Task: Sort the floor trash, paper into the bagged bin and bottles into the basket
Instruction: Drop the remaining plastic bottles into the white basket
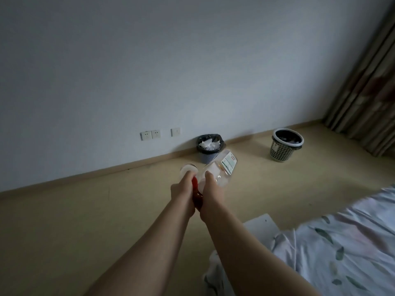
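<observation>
I'm gripping 2 btls: L hand [181, 190] curling round plain bottle [188, 168], R hand [211, 186] round labelled bottle [226, 165]. They're crowding together, so one could be slipping out before the basket [280, 152] at floor's far edge.

Home bedroom. Rumpled leaf-print bedding [346, 242] lower right, patterned curtain [367, 77] in the corner. Plain white wall [149, 60] with low sockets [150, 135], beige floor [85, 221] with skirting [106, 170]. Small bagged bin [210, 154] and basket [282, 151] stand on the floor near the wall.
</observation>
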Demonstrator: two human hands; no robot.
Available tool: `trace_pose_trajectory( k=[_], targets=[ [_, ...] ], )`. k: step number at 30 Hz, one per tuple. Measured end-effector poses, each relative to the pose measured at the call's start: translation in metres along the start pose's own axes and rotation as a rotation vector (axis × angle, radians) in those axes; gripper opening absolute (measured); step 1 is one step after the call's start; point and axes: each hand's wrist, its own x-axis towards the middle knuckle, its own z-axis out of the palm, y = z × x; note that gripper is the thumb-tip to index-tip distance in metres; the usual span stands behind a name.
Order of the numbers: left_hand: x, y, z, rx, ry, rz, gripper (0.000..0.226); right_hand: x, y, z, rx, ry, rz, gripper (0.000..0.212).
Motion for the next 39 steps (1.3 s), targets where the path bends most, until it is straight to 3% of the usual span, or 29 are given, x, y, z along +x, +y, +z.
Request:
trace_pose_trajectory(
  k=[9,14,19,28,34,39],
  targets=[
    [0.152,0.078,0.090,0.000,-0.039,-0.021,0.042,0.153,-0.084,0.070,0.072,-0.045,0.069,0.028],
    [0.248,0.125,0.148,0.074,-0.138,-0.066,0.021,0.238,-0.134,0.108,0.114,0.069,0.059,0.016],
    [0.326,0.174,0.224,0.206,-0.227,-0.094,0.017,0.315,-0.197,0.139,0.221,0.161,0.073,0.022],
    [0.404,0.190,0.361,0.403,-0.386,-0.240,0.013,0.434,-0.284,0.105,0.297,0.464,0.135,0.033],
    [0.449,0.197,0.487,0.436,-0.433,-0.226,0.015,0.527,-0.369,0.072,0.384,0.453,0.064,0.026],
    [0.476,0.211,0.606,0.447,-0.427,-0.201,0.026,0.598,-0.463,0.035,0.304,0.460,0.071,0.027]
  ],
)
